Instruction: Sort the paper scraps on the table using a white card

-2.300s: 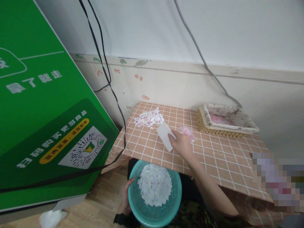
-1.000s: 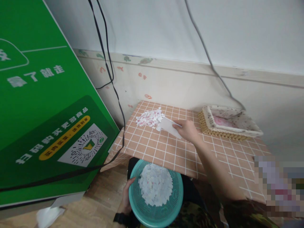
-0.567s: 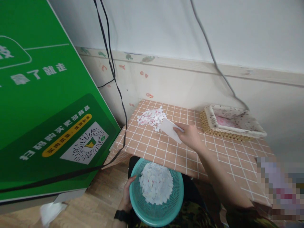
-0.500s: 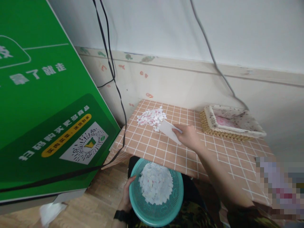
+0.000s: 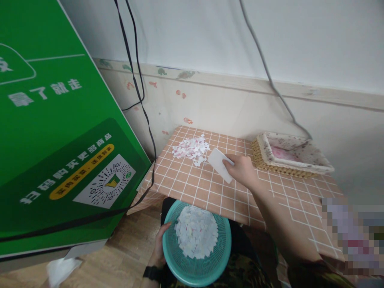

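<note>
In my right hand (image 5: 241,170) is a flat white rectangular card (image 5: 220,165), gripped by its near edge and tilted over the checked table. To its left lies a loose heap of small white and pinkish paper scraps (image 5: 192,149), a little apart from the card. My left hand (image 5: 160,240) grips the left rim of a teal plastic basket (image 5: 223,256) on my lap; its thumb lies over the rim and the other fingers are hidden. Many more white paper scraps (image 5: 196,232) fill the middle of that basket.
A cloth-lined wicker basket (image 5: 285,170) stands at the table's back right, against the wall. The brown checked tablecloth (image 5: 198,188) reaches the table's front edge. A green cabinet (image 5: 60,132) stands on the left, with a black cable (image 5: 153,160) hanging beside the table.
My right hand and the white card have drawn back to the right, away from the paper scraps. My left hand still holds the teal basket in place.
</note>
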Tool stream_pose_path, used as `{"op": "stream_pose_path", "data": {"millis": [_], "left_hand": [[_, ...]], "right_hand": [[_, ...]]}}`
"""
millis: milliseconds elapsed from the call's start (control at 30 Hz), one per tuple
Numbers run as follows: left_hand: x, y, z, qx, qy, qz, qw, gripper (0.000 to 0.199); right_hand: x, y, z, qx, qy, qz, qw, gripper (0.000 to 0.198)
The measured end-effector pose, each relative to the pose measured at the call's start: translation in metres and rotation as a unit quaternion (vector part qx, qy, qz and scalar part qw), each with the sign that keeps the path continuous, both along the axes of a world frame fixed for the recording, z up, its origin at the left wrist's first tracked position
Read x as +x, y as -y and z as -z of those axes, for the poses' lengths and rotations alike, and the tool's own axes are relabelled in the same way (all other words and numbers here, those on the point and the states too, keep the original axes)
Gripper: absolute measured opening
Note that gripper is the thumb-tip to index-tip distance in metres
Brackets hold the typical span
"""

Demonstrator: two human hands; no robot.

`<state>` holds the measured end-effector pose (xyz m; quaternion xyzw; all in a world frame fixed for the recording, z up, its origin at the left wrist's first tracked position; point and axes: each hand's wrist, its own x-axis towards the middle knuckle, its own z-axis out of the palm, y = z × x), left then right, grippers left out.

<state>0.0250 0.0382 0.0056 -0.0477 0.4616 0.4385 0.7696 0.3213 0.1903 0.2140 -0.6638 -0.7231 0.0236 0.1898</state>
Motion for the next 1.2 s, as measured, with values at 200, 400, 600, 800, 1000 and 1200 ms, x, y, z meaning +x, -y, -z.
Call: {"op": "stream_pose_path", "data": {"millis": [200, 400, 600, 800, 1000, 1200], "left_hand": [[0.001, -0.001, -0.004, 0.0, 0.003, -0.003, 1.0, 0.019], [0.007, -0.003, -0.027, -0.018, -0.011, -0.011, 1.0, 0.025], [0.014, -0.006, -0.047, -0.04, -0.024, -0.009, 0.999, 0.039], [0.014, -0.007, -0.05, -0.043, -0.025, -0.008, 0.999, 0.041], [0.013, -0.006, -0.05, -0.043, -0.027, -0.006, 0.999, 0.039], [0.013, -0.006, -0.049, -0.039, -0.03, -0.007, 0.999, 0.038]], "right_hand": [[-0.005, -0.014, 0.001, -0.021, -0.025, -0.007, 0.999, 0.03], [-0.004, -0.022, -0.002, -0.024, -0.037, -0.021, 0.999, 0.032], [-0.004, -0.028, -0.004, -0.051, -0.065, -0.055, 0.995, 0.029], [-0.01, -0.029, -0.009, -0.048, -0.072, -0.068, 0.994, 0.026], [-0.016, -0.029, -0.01, -0.044, -0.078, -0.072, 0.993, 0.025], [-0.021, -0.034, -0.009, -0.055, -0.066, -0.113, 0.99, 0.028]]}}
